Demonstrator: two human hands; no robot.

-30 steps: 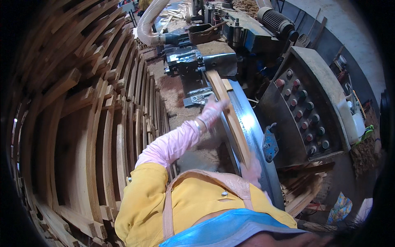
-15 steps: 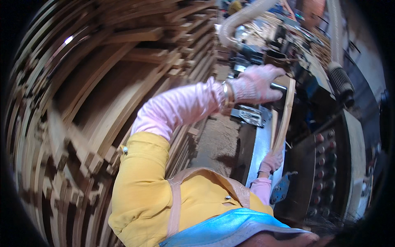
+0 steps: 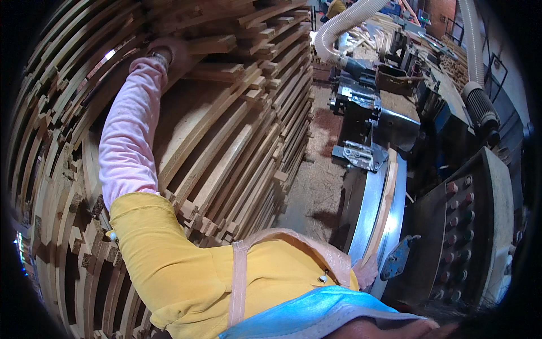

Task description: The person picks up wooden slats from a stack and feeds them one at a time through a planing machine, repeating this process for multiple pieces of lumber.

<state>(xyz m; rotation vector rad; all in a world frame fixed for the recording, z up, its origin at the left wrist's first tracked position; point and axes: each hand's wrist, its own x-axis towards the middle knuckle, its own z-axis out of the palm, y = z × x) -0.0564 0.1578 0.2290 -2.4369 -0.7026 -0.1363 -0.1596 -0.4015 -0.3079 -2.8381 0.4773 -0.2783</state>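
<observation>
My left hand [image 3: 169, 52] is stretched far out to the left, among the stacked wooden strips [image 3: 206, 45]. Its fingers are smeared by motion and partly lost against the wood. My right hand [image 3: 366, 272], in a pale pink glove, is low at the near end of the machine bed [image 3: 363, 217]. It is closed around the near end of a slim wooden strip [image 3: 385, 198], and my clothing partly covers this hand. The strip lies lengthwise along the shiny metal bed, its far end beside a metal clamp-like fitting [image 3: 361, 156].
Tall stacks of wooden strips [image 3: 226, 164] fill the left side. A control panel with buttons [image 3: 460, 237] stands at right, near a blue metal bracket [image 3: 398, 258]. Beyond the bed are machine heads, a ribbed hose [image 3: 333, 37] and a motor [image 3: 480, 107]. Sawdust covers the floor [image 3: 316, 175].
My left hand has swung from above the machine to the stacks at left. My right hand has come nearer to me, and the strip now lies lower along the bed.
</observation>
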